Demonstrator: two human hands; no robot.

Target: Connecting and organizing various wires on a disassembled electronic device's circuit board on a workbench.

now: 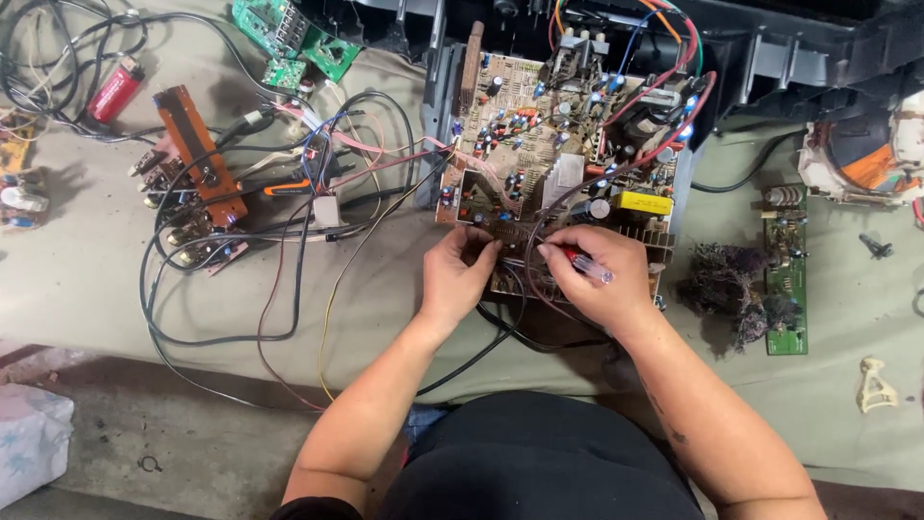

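The brown circuit board [568,144] lies at twelve o'clock on the desk [77,279]. The left hand [454,279] pinches its near edge; the right hand [599,279] is closed around a red-tipped pen tool [585,264]. The board looks stiff, light and fragile: best held by its edges, clear of wires [289,241] at nine o'clock.

An electronics repair workshop: bare circuit boards [568,144], loose wires [289,241] (tangled everywhere) and a stripped chassis [770,48] crowd the bench [77,279].

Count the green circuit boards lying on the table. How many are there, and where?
2: one green board at the top left among the wires, one narrow green board right of the hands beside a dust clump. Others may be hidden.
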